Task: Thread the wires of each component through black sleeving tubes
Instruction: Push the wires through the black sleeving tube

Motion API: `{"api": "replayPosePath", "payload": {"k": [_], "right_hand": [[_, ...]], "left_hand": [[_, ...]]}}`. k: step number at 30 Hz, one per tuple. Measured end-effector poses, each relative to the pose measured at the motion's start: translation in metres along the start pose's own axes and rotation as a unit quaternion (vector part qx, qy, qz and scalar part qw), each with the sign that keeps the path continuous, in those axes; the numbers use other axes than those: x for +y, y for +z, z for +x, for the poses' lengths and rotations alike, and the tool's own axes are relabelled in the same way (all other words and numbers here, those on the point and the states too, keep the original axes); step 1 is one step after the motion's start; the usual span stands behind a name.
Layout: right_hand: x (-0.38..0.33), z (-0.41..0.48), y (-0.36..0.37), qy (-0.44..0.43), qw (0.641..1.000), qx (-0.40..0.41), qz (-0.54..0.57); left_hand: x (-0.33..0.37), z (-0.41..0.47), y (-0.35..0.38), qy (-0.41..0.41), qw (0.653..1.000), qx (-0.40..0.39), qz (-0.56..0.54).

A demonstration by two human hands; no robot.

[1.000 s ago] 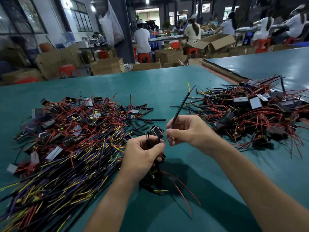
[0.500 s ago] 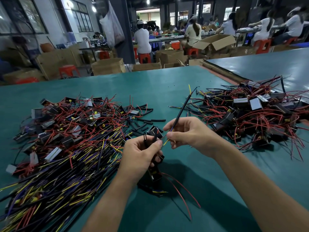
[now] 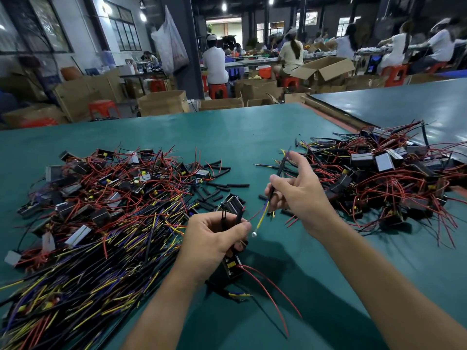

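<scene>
Threading looked only midway: your right hand (image 3: 300,195) pinched a black sleeving tube (image 3: 280,168) over the wires (image 3: 261,215), your left hand (image 3: 214,238) gripped the component (image 3: 231,267), with a heap (image 3: 106,198) waiting.

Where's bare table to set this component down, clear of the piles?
Bare table runs along the far edge, beyond both piles. A smaller patch lies near-right, between the right forearm and the right pile. Crowded: the left pile fills the left side, and loose tubes litter the gap ahead of the left hand.
</scene>
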State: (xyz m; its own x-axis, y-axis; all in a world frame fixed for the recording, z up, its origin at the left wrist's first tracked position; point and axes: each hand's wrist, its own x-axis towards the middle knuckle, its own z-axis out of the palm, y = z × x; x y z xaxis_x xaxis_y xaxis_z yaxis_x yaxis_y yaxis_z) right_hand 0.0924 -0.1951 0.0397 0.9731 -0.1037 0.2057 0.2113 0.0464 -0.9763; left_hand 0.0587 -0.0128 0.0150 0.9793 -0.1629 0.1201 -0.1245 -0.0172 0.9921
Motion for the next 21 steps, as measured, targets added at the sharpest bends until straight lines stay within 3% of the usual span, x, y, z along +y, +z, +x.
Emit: {"api": "replayPosePath", "payload": {"k": [5, 10, 15, 21], "right_hand": [[-0.005, 0.001, -0.006, 0.070, 0.989, -0.058, 0.114], [-0.013, -0.003, -0.012, 0.142, 0.941, -0.159, 0.264], [-0.008, -0.003, -0.010, 0.083, 0.961, -0.162, 0.209], [-0.005, -0.002, -0.007, 0.080, 0.963, -0.166, 0.196]], "left_hand": [[0.002, 0.001, -0.004, -0.002, 0.999, 0.020, -0.030], [0.002, 0.002, -0.004, -0.016, 0.998, 0.040, -0.041], [0.004, 0.001, -0.003, -0.016, 0.998, 0.046, -0.043], [0.005, 0.000, -0.002, -0.016, 0.999, 0.026, -0.028]]}}
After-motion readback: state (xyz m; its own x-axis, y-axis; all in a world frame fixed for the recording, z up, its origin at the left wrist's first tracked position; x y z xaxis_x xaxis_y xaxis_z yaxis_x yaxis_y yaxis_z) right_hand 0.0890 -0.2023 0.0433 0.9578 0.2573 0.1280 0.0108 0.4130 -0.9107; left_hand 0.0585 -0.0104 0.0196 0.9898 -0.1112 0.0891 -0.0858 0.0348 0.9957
